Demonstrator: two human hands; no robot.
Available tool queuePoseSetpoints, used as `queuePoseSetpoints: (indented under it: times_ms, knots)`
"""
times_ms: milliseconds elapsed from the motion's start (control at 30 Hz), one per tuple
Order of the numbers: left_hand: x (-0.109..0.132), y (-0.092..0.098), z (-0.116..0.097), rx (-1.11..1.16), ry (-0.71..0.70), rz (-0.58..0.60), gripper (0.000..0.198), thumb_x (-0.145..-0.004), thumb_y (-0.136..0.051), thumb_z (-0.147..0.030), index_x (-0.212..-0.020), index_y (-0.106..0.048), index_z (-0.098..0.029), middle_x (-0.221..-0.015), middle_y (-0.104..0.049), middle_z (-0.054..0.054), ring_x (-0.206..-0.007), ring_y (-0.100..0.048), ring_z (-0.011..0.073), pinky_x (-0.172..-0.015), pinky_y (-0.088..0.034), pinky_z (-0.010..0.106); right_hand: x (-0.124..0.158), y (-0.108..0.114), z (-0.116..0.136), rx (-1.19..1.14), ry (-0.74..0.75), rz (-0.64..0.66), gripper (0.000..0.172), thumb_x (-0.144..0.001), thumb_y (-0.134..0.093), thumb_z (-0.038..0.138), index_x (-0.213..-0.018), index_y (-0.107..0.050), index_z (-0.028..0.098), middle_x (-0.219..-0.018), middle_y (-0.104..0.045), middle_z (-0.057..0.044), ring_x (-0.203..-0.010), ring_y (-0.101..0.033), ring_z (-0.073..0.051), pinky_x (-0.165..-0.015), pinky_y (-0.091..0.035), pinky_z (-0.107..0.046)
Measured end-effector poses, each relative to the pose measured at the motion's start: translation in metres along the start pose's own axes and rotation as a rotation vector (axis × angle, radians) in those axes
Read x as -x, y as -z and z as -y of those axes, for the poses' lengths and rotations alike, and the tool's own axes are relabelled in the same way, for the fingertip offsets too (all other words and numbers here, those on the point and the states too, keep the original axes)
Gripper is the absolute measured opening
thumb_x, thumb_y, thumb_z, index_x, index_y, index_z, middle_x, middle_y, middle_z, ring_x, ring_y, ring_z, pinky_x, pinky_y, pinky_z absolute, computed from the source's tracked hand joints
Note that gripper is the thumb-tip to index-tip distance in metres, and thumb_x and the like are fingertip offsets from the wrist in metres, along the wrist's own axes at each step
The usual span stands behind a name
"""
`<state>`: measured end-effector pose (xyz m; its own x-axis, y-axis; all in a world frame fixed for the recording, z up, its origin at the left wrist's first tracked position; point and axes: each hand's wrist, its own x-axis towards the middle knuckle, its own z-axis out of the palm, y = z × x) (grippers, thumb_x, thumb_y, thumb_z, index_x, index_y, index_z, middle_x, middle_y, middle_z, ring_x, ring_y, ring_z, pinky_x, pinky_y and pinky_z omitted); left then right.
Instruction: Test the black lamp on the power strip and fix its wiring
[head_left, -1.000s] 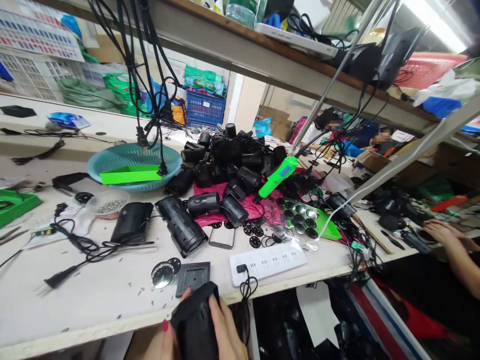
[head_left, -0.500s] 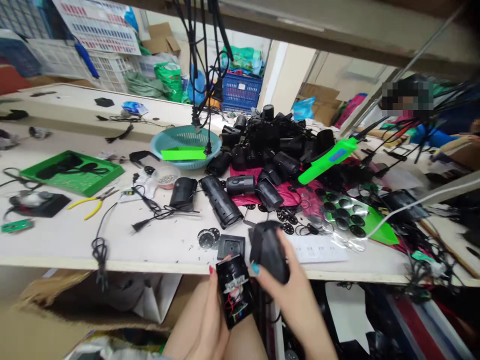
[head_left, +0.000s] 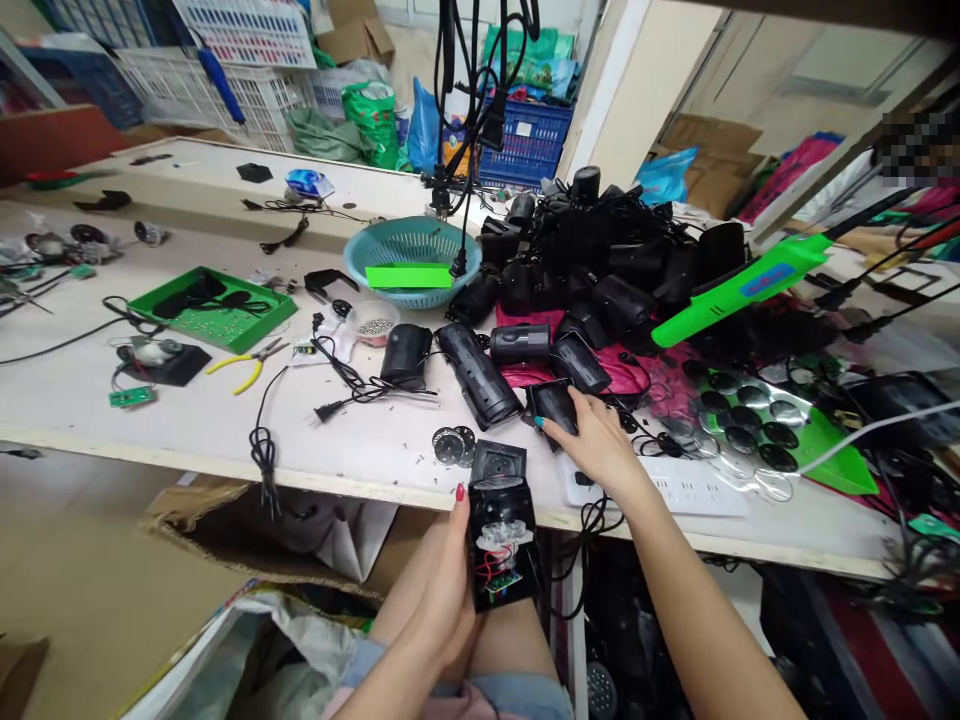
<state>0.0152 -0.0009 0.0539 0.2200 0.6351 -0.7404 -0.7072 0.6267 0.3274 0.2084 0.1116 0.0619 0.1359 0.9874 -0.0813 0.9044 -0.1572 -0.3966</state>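
Observation:
Upright above my lap, a black plastic housing (head_left: 528, 515) shows its open side, with red wires, a clear plastic part and a small circuit board inside. My left hand (head_left: 444, 585) is closed around its left side. Over on the table, my right hand (head_left: 604, 440) grips a black plastic cover (head_left: 553, 402), thumb on the near side and fingers across the top. Just behind the housing lies a square black part (head_left: 499, 460). Beside that are round patterned discs (head_left: 448, 446). A black cylindrical casing (head_left: 480, 378) lies left of the cover.
A heap of black casings (head_left: 622, 245) fills the back. A green power screwdriver (head_left: 742, 290) hangs at right. Cables dangle above a blue basket (head_left: 356, 262). Yellow-handled pliers (head_left: 246, 372), a green tray (head_left: 262, 328) and a white slotted strip (head_left: 697, 492) lie on the table.
My right hand has carried the black cover forward, away from my lap, to the table by the other casings. My left hand still holds the housing. The view has shifted.

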Motion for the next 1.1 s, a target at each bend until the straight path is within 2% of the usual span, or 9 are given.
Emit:
queuePoseSetpoints:
  times_ms: [100,167,267,367,533,633,733,867,1100]
  knots:
    - [0.003,-0.004,-0.002,-0.017,0.0,-0.006,0.065,-0.091,-0.054,-0.061,-0.138,-0.062,-0.016,-0.126,-0.073,0.015,-0.124,-0.063,0.0338,-0.115,-0.038,0.051,0.039,0.013,0.003,-0.274,0.177,-0.172,0.052,-0.092,-0.056,0.046,-0.138,-0.054,0.021,-0.141,-0.055,-0.015,-0.13,-0.051,-0.032,-0.108,-0.042,-0.049]
    - [0.006,-0.009,-0.003,-0.036,-0.013,-0.033,0.059,-0.095,-0.049,-0.056,-0.136,-0.063,-0.017,-0.126,-0.073,0.013,-0.126,-0.062,0.0321,-0.116,-0.037,0.049,0.07,0.018,0.006,-0.495,0.239,-0.168,0.034,-0.094,-0.057,0.041,-0.123,-0.063,0.025,-0.124,-0.065,-0.009,-0.113,-0.062,-0.024,-0.098,-0.051,-0.039]
    - [0.006,-0.014,-0.004,-0.058,-0.021,-0.073,0.053,-0.097,-0.048,-0.051,-0.134,-0.065,-0.017,-0.124,-0.074,0.011,-0.125,-0.063,0.0301,-0.116,-0.037,0.047,0.108,0.016,0.01,-0.673,0.213,-0.153,0.015,-0.093,-0.062,0.034,-0.101,-0.069,0.024,-0.099,-0.068,-0.005,-0.089,-0.067,-0.017,-0.08,-0.056,-0.028]
    - [0.003,-0.013,-0.003,-0.05,0.019,0.001,0.058,-0.093,-0.054,-0.058,-0.131,-0.067,-0.017,-0.121,-0.075,0.011,-0.122,-0.065,0.0312,-0.114,-0.04,0.047,0.131,0.006,0.008,-0.776,0.145,-0.181,0.012,-0.092,-0.065,0.032,-0.093,-0.07,0.022,-0.091,-0.067,-0.004,-0.081,-0.067,-0.015,-0.073,-0.057,-0.024]
    - [-0.001,-0.007,0.0,-0.051,0.044,0.056,0.059,-0.084,-0.063,-0.063,-0.12,-0.073,-0.017,-0.111,-0.079,0.01,-0.116,-0.068,0.0319,-0.111,-0.044,0.046,0.149,-0.01,0.0,-0.861,0.036,-0.175,0.014,-0.092,-0.064,0.033,-0.095,-0.071,0.021,-0.094,-0.07,-0.006,-0.084,-0.07,-0.016,-0.073,-0.06,-0.023]
    - [0.001,-0.005,0.003,-0.067,0.004,0.081,0.057,-0.083,-0.065,-0.063,-0.112,-0.076,-0.015,-0.108,-0.079,0.011,-0.114,-0.068,0.0325,-0.109,-0.046,0.045,0.157,-0.013,-0.001,-0.849,0.066,-0.135,0.013,-0.094,-0.062,0.03,-0.099,-0.072,0.022,-0.099,-0.071,-0.006,-0.088,-0.072,-0.016,-0.075,-0.06,-0.021]
    - [0.007,-0.002,0.007,-0.111,-0.021,0.171,0.054,-0.071,-0.08,-0.056,-0.106,-0.078,-0.016,-0.105,-0.08,0.012,-0.112,-0.069,0.0347,-0.106,-0.048,0.045,0.163,-0.01,0.001,-0.805,0.11,-0.146,0.013,-0.096,-0.059,0.026,-0.101,-0.071,0.024,-0.102,-0.07,-0.005,-0.092,-0.071,-0.014,-0.078,-0.059,-0.019]
    - [0.02,-0.003,0.009,-0.265,-0.165,0.227,0.056,-0.059,-0.089,-0.032,-0.111,-0.075,-0.019,-0.106,-0.079,0.01,-0.105,-0.07,0.0348,-0.096,-0.053,0.043,0.166,0.002,0.005,-0.721,0.167,-0.231,0.012,-0.095,-0.06,0.022,-0.1,-0.07,0.026,-0.102,-0.07,-0.003,-0.093,-0.069,-0.014,-0.079,-0.058,-0.019]
    - [0.029,-0.013,0.005,-0.586,-0.402,0.356,0.063,-0.064,-0.086,-0.027,-0.124,-0.066,-0.021,-0.113,-0.075,0.008,-0.107,-0.066,0.0311,-0.091,-0.051,0.035,0.17,0.021,0.013,-0.713,0.246,-0.237,0.009,-0.091,-0.065,0.02,-0.089,-0.072,0.025,-0.085,-0.069,-0.001,-0.078,-0.068,-0.014,-0.068,-0.055,-0.02]
